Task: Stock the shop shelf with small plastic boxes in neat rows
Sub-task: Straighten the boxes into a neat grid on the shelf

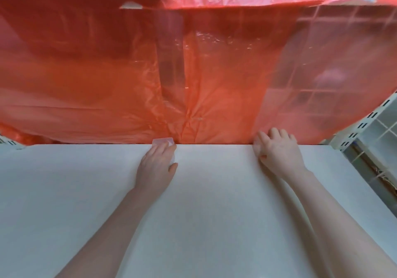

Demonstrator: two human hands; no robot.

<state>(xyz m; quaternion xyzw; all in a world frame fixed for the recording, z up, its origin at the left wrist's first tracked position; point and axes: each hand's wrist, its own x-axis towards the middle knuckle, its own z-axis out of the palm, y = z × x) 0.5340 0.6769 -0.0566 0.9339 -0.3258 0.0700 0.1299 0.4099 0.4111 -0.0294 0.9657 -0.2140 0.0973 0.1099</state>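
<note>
Head view of a white shelf board backed by a translucent red plastic sheet that hangs to the board's far edge. The left hand lies at that far edge with its fingers curled over a small clear plastic box, grasping it; the box sits on the board, touching or just short of the red sheet, and only its far face shows past the fingers. The right hand rests near the same edge, well to the right, fingers loosely bent and thumb tucked; whether it holds a second box beneath the palm cannot be told, as nothing shows under it. No other boxes are visible on the board, so the row appears to be at its very start. At the far right, a slotted shelf upright and a white grid of compartments stand beyond the sheet.

Judged step: seating the first box at the back of the shelf. To do it well, the box should be set with its rear face square to the board's far edge, not skewed, since later boxes will likely take their line from it. The sheet looks slack, so pressing the box into it may let the box sit crooked. The fingers should lift straight off to avoid dragging so light a box out of line.
</note>
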